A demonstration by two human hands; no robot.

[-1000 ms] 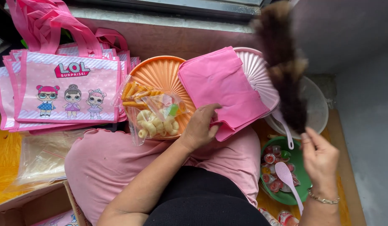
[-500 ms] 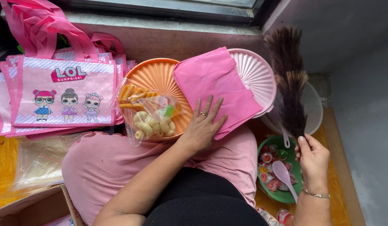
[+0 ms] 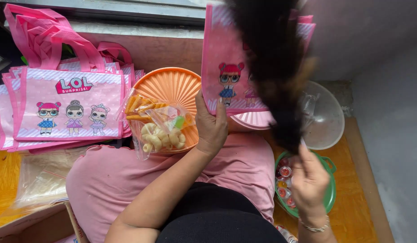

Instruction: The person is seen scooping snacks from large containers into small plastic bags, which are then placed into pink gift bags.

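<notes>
My left hand [image 3: 211,127] grips the bottom edge of a pink gift bag with cartoon dolls [image 3: 228,63] and holds it upright in front of me. My right hand [image 3: 309,182] holds the handle of a dark feather duster [image 3: 276,67], whose blurred plume crosses the raised bag. Just left of my left hand, a clear packet of snacks [image 3: 159,128] lies on an orange ribbed tray [image 3: 172,85]. My pink-clad lap [image 3: 127,175] is below.
A stack of matching pink doll bags [image 3: 69,108] stands at the left. A pink ribbed tray [image 3: 251,119] and a clear bowl [image 3: 327,119] sit behind the duster. A green basket of small jelly cups [image 3: 330,193] is by my right hand. Clear plastic bags [image 3: 35,180] and a cardboard box [image 3: 33,227] lie lower left.
My left hand has lifted the pink bag off the trays and turned it upright, printed side facing me. The feather duster has swung up across the bag.
</notes>
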